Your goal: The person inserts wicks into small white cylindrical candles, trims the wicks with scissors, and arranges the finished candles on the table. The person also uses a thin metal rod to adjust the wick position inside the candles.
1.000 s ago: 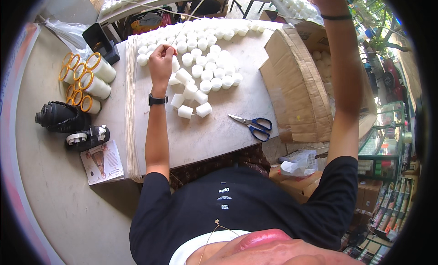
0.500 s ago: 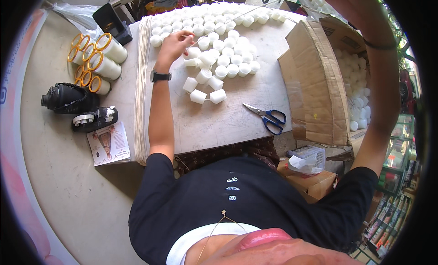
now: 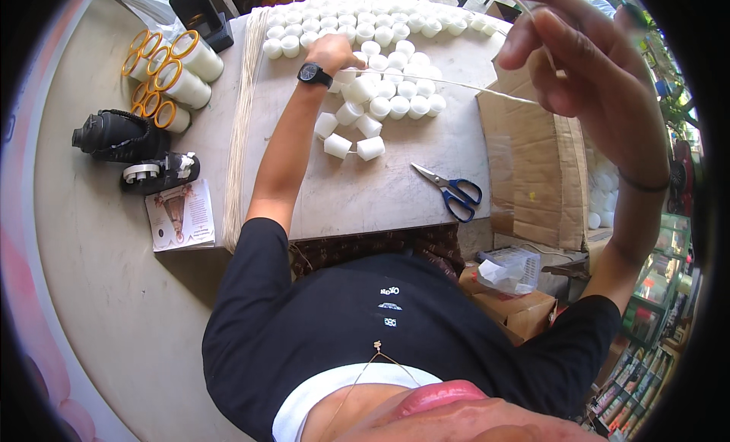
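The right hand [image 3: 589, 84], nearest the camera, had its grip pinched on cord [image 3: 471, 87] that stretched above the table [image 3: 449, 149]. Beyond the scissors [image 3: 458, 191], several tipped candles [image 3: 371, 148] looked already strung. The left hand [image 3: 334, 54] sat farther, its grip unclear, by upright rows [image 3: 399, 106] seemingly unstrung.

Two hands [image 3: 597, 77], apparently dozens of cups [image 3: 399, 106]

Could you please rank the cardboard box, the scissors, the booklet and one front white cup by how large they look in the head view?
1. Cardboard box
2. Booklet and scissors: similar in span, so not ranked
3. White cup
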Action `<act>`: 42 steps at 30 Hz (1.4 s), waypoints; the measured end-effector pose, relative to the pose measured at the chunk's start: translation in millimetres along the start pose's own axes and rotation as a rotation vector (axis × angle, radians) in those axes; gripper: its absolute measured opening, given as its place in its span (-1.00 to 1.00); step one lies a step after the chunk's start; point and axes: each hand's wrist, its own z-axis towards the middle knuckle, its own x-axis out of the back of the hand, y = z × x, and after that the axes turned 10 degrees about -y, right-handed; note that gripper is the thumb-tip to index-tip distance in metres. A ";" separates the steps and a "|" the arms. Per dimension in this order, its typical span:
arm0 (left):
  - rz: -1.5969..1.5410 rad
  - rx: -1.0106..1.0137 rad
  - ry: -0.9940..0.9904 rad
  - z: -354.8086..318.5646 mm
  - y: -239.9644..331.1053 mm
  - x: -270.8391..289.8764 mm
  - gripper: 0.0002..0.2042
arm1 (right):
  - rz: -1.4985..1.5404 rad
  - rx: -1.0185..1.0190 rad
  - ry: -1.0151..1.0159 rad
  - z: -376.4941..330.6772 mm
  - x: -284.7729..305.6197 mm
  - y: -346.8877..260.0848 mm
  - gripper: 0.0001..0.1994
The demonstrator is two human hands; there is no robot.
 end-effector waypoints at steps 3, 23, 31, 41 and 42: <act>-0.151 -0.125 0.054 0.1 -20.9 -1.3 -0.41 | -0.256 0.013 0.014 -5.6 12.3 9.8 -0.70; -2.081 -1.174 -0.116 -141.9 85.0 33.4 -0.41 | -1.366 0.606 0.483 20.2 -11.1 36.5 -0.83; -1.921 -1.189 -0.004 -146.8 82.7 34.4 -0.49 | -1.366 0.584 0.442 24.9 -8.1 45.1 -0.82; -1.957 -1.113 0.092 -147.7 100.7 29.7 -0.42 | -1.229 0.542 0.435 36.8 0.1 60.9 -0.87; -1.963 -1.121 0.083 -148.4 100.8 30.3 -0.39 | -1.209 0.581 0.421 38.6 2.4 63.3 -0.86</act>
